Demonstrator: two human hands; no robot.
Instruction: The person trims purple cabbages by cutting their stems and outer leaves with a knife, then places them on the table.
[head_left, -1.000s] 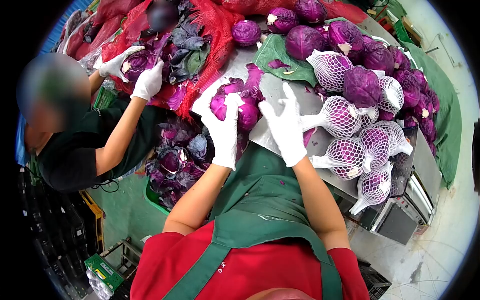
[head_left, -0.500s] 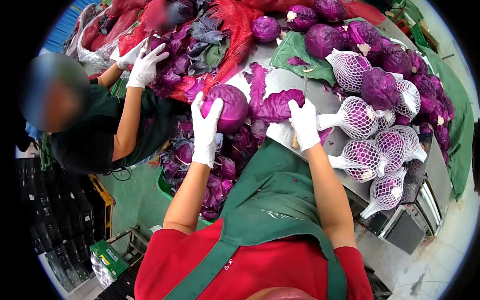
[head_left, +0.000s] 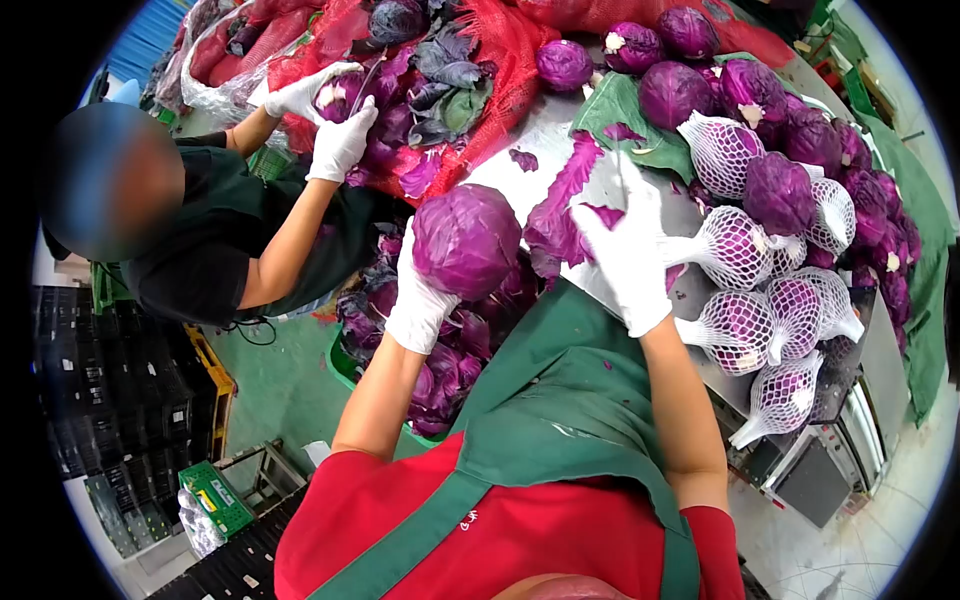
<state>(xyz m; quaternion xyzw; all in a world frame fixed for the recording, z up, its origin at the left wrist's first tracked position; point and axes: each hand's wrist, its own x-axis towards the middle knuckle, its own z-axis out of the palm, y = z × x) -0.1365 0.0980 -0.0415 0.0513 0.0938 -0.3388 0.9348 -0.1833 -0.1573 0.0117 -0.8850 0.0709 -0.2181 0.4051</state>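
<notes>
My left hand (head_left: pixel 422 300), in a white glove, cradles a round red cabbage (head_left: pixel 467 240) from below and the left, above the bin of leaves. Over the table edge is my gloved right hand (head_left: pixel 632 255), thumb and forefinger apart. A thin knife blade, blurred, shows past its fingertips; the handle is hidden by the hand. Loose purple cabbage leaves (head_left: pixel 562 215) lie just left of that hand, one piece showing between thumb and fingers; whether it is gripped I cannot tell.
Netted cabbages (head_left: pixel 735 320) and a pile of bare cabbages (head_left: pixel 675 95) are on the right of the metal table (head_left: pixel 535 115). A green bin of leaves (head_left: pixel 440 390) stands below. At left a co-worker (head_left: pixel 290 235) handles a small cabbage (head_left: pixel 338 97) near a red mesh sack (head_left: pixel 510 60).
The cabbage in my left hand has turned and come nearer. My right hand has shifted slightly and its fingers have spread. The leaves beside it have moved. The co-worker's hands now hold a visible cabbage.
</notes>
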